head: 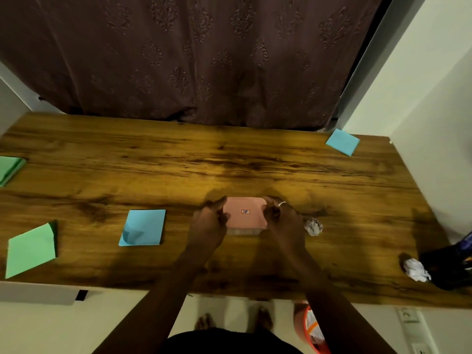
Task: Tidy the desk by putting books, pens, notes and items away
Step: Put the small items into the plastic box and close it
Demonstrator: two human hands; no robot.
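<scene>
A small clear box with a pink lid (245, 215) sits in the middle of the wooden desk (229, 162). My left hand (208, 223) grips the lid's left end and my right hand (279, 217), with a ring on one finger, grips its right end. Loose paper notes lie around: a blue note (143, 227) left of the box, a green note (30, 249) at the front left, another green note (10, 169) at the left edge, and a blue note (342, 142) at the far right. One crumpled paper ball (313, 226) lies just right of my right hand, another paper ball (416, 270) at the front right.
A dark object (449, 267) stands at the desk's right front corner beside the second paper ball. A brown patterned curtain (191, 60) hangs behind the desk and a white wall (434, 98) closes the right side. An orange bin (310, 328) stands on the floor under the desk's front edge.
</scene>
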